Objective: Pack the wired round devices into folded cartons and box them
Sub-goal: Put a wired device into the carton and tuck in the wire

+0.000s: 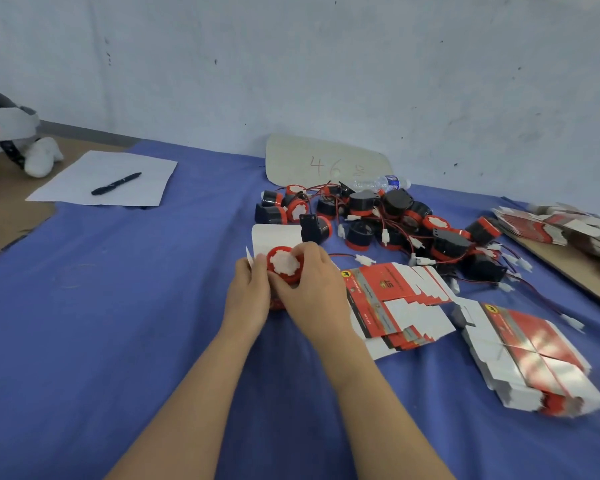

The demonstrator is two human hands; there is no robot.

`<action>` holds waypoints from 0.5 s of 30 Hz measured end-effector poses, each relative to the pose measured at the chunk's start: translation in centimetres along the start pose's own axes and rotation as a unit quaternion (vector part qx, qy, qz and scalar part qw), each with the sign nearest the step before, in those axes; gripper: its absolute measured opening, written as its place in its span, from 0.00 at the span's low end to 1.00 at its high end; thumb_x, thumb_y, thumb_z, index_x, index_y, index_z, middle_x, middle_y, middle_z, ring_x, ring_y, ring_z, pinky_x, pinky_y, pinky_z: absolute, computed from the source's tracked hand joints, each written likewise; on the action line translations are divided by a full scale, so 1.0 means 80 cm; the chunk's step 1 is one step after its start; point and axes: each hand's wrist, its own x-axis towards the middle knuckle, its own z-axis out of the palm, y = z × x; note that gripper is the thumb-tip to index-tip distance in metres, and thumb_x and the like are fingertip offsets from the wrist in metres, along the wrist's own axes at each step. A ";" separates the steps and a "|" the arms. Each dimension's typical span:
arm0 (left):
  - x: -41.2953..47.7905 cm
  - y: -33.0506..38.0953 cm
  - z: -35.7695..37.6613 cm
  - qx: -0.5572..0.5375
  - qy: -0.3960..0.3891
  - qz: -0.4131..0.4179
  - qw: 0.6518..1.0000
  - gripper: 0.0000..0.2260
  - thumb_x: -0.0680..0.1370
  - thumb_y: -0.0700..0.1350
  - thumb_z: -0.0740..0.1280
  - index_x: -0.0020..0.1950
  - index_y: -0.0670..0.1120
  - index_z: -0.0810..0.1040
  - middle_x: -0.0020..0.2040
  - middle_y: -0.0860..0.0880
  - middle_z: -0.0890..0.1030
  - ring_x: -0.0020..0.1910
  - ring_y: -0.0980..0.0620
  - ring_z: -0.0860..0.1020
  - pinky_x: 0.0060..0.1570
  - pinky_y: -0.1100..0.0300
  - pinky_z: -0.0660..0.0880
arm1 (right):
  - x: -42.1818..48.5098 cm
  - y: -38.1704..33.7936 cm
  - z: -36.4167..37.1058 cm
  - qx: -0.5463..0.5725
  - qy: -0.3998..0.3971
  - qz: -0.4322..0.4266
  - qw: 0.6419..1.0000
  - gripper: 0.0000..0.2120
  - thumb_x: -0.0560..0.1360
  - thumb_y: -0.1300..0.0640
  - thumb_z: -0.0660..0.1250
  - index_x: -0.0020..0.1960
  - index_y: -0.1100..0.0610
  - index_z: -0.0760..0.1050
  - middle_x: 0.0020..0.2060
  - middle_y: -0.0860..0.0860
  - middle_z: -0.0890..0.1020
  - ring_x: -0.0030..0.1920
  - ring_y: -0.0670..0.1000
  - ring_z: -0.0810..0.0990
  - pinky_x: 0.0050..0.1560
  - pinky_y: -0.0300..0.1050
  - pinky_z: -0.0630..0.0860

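A round red device with a white toothed face sits in the mouth of an opened carton, whose white flap stands up behind it. My left hand grips the carton's left side. My right hand holds the device from the right. Its red and black wire with a white plug trails to the right. A pile of black and red round devices with tangled wires lies behind. Flat red and white cartons lie in two stacks, one beside my right hand and one further right.
A blue cloth covers the table. A white sheet with a black pen lies at the back left. A grey card leans on the wall beside a plastic bottle. More flat cartons lie on a board at the right.
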 end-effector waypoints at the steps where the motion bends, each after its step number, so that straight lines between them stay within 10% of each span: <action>1: 0.001 0.000 0.000 -0.008 0.002 -0.011 1.000 0.09 0.81 0.54 0.54 0.48 0.52 0.69 0.47 0.54 0.77 0.46 0.58 0.76 0.40 0.61 0.72 | -0.001 0.000 0.000 -0.007 0.001 0.000 1.000 0.20 0.73 0.45 0.69 0.58 0.55 0.70 0.54 0.49 0.76 0.51 0.50 0.76 0.44 0.39 0.67; 6: 0.005 0.005 0.006 -0.055 -0.001 -0.052 0.997 0.20 0.81 0.58 0.51 0.63 0.47 0.72 0.55 0.48 0.79 0.53 0.50 0.79 0.54 0.53 0.76 | -0.007 -0.005 0.002 -0.034 0.014 -0.007 0.999 0.21 0.73 0.42 0.68 0.58 0.54 0.71 0.53 0.50 0.77 0.51 0.51 0.76 0.46 0.44 0.70; 15: -0.002 0.003 0.002 -0.086 -0.022 -0.042 0.995 0.03 0.78 0.47 0.61 0.50 0.51 0.68 0.49 0.51 0.79 0.42 0.58 0.79 0.26 0.70 0.72 | -0.008 -0.003 -0.003 -0.041 -0.033 -0.017 0.998 0.13 0.74 0.48 0.67 0.53 0.55 0.74 0.46 0.50 0.81 0.46 0.52 0.78 0.49 0.48 0.73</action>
